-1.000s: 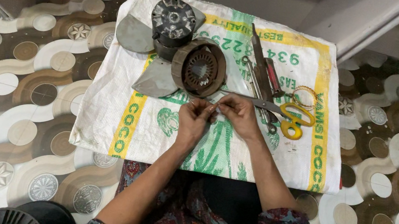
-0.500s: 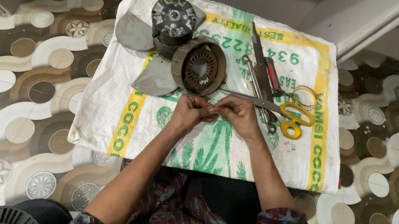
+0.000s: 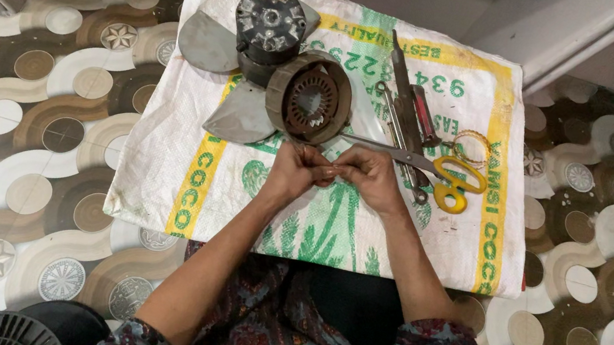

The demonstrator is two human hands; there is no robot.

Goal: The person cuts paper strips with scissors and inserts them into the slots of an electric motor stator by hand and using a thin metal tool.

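My left hand (image 3: 297,171) and my right hand (image 3: 370,175) meet fingertip to fingertip over a white woven sack (image 3: 160,175) spread on the floor. Their fingers pinch something very small between them, too small to identify. Just beyond the hands lies a round motor stator (image 3: 310,100) with copper windings. Behind it stands a dark fan motor (image 3: 268,25) with grey blades (image 3: 208,44). Yellow-handled scissors (image 3: 437,169) lie touching the right hand's far side.
A red-handled screwdriver (image 3: 422,117), another long tool (image 3: 402,81) and a small ring of yellow wire (image 3: 473,147) lie on the sack at the right. Patterned floor tiles (image 3: 22,122) surround the sack. A black fan grille (image 3: 0,329) is at the bottom left.
The two hands have stayed together at the same spot, with only slight finger movement. Nothing else has moved.
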